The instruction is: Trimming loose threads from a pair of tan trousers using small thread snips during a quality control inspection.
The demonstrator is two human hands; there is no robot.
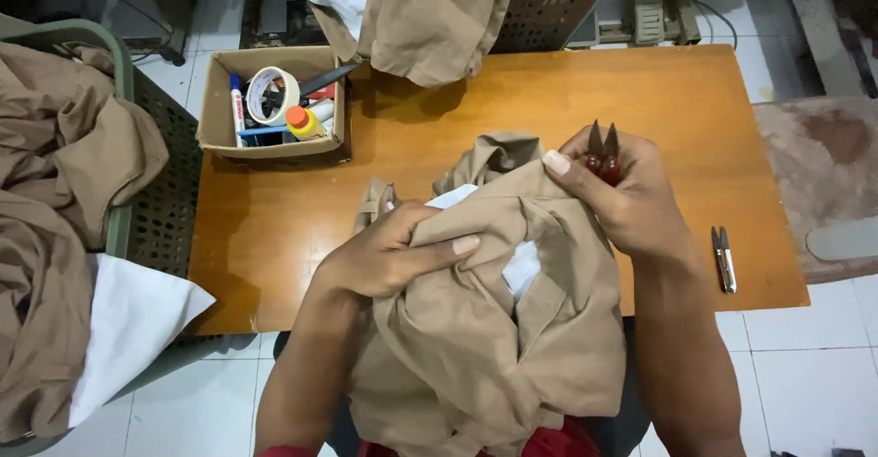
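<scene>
Left hand [384, 256] closed over a fold of tan garment [485, 329], fingers curled, thumb stretched flat along the cloth toward 3 o'clock. Right hand [622, 196] at 2 o'clock from the left, pinching the garment's upper edge with the thumb while gripping red-handled snips [603, 150], blades pointing to 12 o'clock and nearly closed. Garment bunched between both hands at the near edge of the orange table [439, 118], spilling down off it toward 6 o'clock; white lining [521, 269] showing in a gap at its middle.

Second snips [723, 258] lying on the table at 3 o'clock from the right hand, apart from it. Cardboard box [218, 109] at 10 o'clock on the table, holding tape roll [272, 96], markers and a bottle with an orange cap. Grey basket [549, 13] at 12 o'clock with tan cloth hanging over the table's far edge. Green basket [151, 201] at 9 o'clock, heaped with more tan cloth and a white piece.
</scene>
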